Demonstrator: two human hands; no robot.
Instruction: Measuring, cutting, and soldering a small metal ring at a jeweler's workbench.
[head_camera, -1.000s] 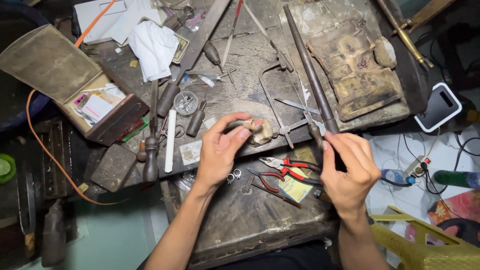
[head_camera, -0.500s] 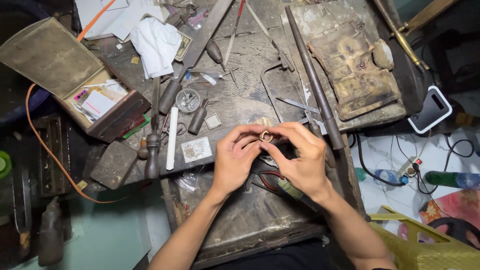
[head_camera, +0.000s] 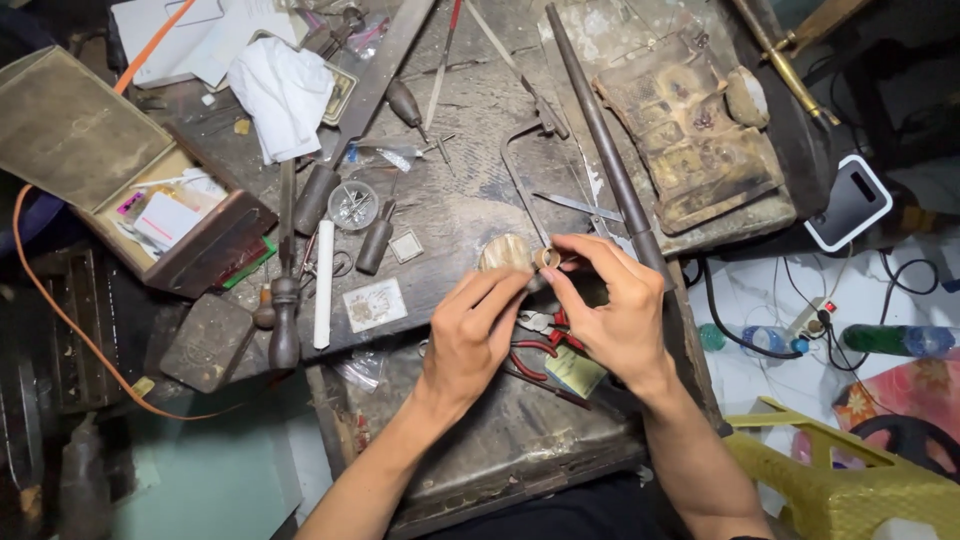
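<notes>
A single head-worn camera looks almost straight down from above onto the dark, cluttered counter. It faces away from the person's body, whose forearms enter from the bottom edge below the counter. The view is fairly near yet wide, taking in floor to the right and left of the counter.

Both forearms come up from the bottom edge bare to past the elbows, with no sleeves, watch or bracelets showing. The left hand and right hand wear no gloves or rings; fingernails are short and unpainted.
</notes>
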